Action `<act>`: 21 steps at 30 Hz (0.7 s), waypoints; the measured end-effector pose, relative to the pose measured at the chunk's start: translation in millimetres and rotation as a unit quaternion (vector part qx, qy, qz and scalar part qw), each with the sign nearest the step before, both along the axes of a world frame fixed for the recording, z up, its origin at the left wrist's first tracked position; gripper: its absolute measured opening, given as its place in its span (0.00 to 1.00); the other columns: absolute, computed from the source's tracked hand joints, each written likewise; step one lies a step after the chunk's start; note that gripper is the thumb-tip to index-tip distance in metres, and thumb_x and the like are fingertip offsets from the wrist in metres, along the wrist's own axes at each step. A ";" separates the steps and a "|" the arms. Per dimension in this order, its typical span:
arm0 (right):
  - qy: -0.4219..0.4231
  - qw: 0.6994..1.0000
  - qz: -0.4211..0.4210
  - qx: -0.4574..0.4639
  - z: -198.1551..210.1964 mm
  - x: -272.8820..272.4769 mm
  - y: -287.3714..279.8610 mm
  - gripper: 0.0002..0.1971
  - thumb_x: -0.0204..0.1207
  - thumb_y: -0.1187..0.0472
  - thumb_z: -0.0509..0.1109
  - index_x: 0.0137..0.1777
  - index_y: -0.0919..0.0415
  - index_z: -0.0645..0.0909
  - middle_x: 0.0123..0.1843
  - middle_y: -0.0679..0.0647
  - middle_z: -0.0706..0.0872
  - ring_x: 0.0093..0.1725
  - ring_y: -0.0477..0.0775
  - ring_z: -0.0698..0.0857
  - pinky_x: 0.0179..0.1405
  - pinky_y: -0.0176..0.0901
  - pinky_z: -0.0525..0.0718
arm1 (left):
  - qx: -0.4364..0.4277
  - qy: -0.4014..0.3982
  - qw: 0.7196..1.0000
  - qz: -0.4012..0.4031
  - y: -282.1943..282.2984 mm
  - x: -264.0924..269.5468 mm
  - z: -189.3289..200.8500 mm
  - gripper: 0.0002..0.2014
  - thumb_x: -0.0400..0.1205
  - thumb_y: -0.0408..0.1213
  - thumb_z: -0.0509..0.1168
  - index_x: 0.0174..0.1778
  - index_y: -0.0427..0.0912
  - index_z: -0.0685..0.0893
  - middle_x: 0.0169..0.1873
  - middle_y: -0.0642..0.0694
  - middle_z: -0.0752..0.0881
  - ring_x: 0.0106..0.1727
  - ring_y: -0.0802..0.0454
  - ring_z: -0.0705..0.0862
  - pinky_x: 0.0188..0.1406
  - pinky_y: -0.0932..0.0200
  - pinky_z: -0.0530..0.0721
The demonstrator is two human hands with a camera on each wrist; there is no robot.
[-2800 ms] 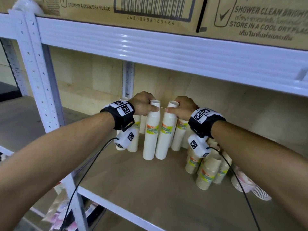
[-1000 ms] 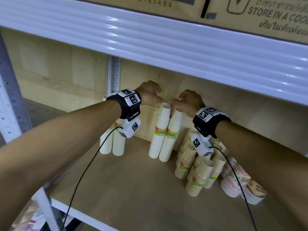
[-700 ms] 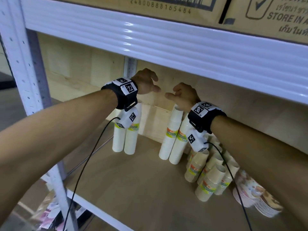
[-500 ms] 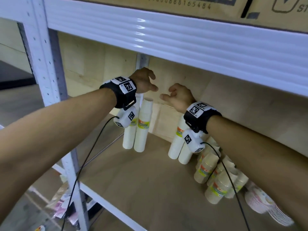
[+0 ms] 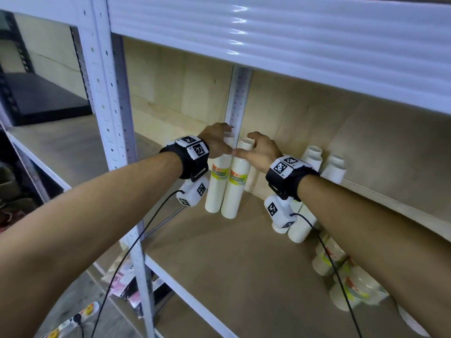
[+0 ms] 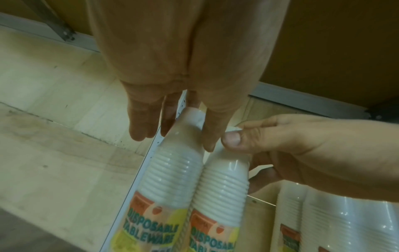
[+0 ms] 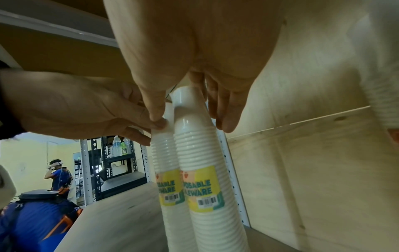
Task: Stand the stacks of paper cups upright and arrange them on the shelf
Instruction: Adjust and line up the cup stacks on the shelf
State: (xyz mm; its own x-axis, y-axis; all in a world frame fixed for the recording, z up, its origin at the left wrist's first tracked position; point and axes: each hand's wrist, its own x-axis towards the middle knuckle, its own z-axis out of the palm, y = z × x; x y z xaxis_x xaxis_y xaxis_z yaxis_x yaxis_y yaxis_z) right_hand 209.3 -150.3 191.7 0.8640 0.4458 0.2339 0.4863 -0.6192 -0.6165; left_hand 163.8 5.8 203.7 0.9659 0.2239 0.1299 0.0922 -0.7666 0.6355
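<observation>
Both hands have shifted left, left hand point(image 5: 218, 142) and right hand point(image 5: 261, 152) each gripping an upright cup stack point(image 5: 236, 184) top.

head: bright, beam point(image 5: 268, 28) glare, warped edges | wrists: dim, soft, greenish | lower-right cups point(image 5: 351, 289) blurred

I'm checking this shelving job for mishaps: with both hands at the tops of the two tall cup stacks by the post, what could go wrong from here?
1. The two tall white paper cup stacks are narrow and held only at their tops by the left hand and right hand; letting go unevenly could topple them.
2. The right forearm hangs just over the leaning white stacks behind it; pulling back could knock them onto the shorter cup stacks.
</observation>
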 end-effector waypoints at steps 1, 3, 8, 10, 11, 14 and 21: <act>-0.002 1.000 0.001 -0.001 -1.9 0.6 1.6 0.29 0.69 0.45 0.79 0.66 0.59 0.77 0.61 0.55 0.85 0.58 0.59 0.84 0.58 0.52 0.84 | -0.005 -0.006 1.000 -0.002 0.4 -0.7 -1.2 0.33 0.76 0.35 0.75 0.78 0.40 0.72 0.71 0.45 0.79 0.65 0.50 0.79 0.48 0.65 0.73; -0.007 1.000 0.001 -0.003 -4.7 1.6 3.6 0.26 0.70 0.47 0.78 0.64 0.57 0.78 0.59 0.55 0.85 0.56 0.58 0.85 0.56 0.51 0.85 | -0.011 -0.016 1.000 -0.004 1.6 -1.8 -2.8 0.31 0.77 0.33 0.75 0.76 0.40 0.73 0.70 0.44 0.80 0.61 0.51 0.79 0.47 0.65 0.73; -0.017 1.000 0.004 -0.002 -6.4 3.3 2.8 0.22 0.73 0.51 0.76 0.63 0.58 0.77 0.57 0.56 0.86 0.54 0.58 0.84 0.52 0.47 0.83 | -0.031 -0.025 0.999 -0.013 2.8 -3.2 -4.8 0.29 0.78 0.33 0.74 0.75 0.42 0.74 0.70 0.45 0.80 0.54 0.52 0.77 0.46 0.62 0.74; -0.018 1.000 0.003 0.000 -6.4 3.0 0.9 0.22 0.73 0.52 0.76 0.63 0.58 0.77 0.57 0.56 0.85 0.54 0.58 0.84 0.49 0.46 0.82 | -0.029 -0.031 0.999 -0.017 1.8 -4.4 -4.6 0.28 0.78 0.33 0.74 0.74 0.42 0.75 0.69 0.46 0.81 0.53 0.52 0.77 0.42 0.65 0.74; -0.019 1.000 0.003 0.001 -6.6 2.4 -0.3 0.21 0.74 0.52 0.76 0.64 0.59 0.77 0.57 0.56 0.85 0.54 0.58 0.84 0.49 0.45 0.81 | -0.027 -0.033 0.999 -0.020 1.0 -5.3 -4.1 0.28 0.78 0.34 0.74 0.74 0.43 0.75 0.68 0.47 0.81 0.53 0.52 0.77 0.39 0.67 0.73; -0.021 1.000 -0.003 0.007 -6.9 -1.0 -5.2 0.22 0.74 0.52 0.76 0.64 0.60 0.77 0.58 0.56 0.85 0.54 0.58 0.84 0.48 0.45 0.80 | -0.018 -0.037 0.999 -0.027 -1.6 -6.7 -3.4 0.26 0.77 0.34 0.74 0.71 0.44 0.76 0.67 0.47 0.81 0.52 0.51 0.78 0.39 0.65 0.73; -0.029 0.999 -0.020 0.001 -2.8 -8.3 -30.2 0.20 0.72 0.50 0.77 0.59 0.59 0.78 0.55 0.55 0.85 0.53 0.58 0.84 0.49 0.48 0.82 | -0.001 -0.035 0.998 -0.052 -21.9 -10.5 3.4 0.24 0.75 0.37 0.76 0.66 0.45 0.80 0.59 0.47 0.81 0.54 0.49 0.79 0.47 0.58 0.77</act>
State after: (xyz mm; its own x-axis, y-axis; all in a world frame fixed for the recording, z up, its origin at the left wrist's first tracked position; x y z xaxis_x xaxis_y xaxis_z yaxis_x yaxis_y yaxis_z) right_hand 201.0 -180.5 188.8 0.8661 0.4112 0.2843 0.4962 -0.6378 -0.5891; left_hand 153.3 -16.0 207.1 0.9724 0.1232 0.1983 -0.0330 -0.7683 0.6392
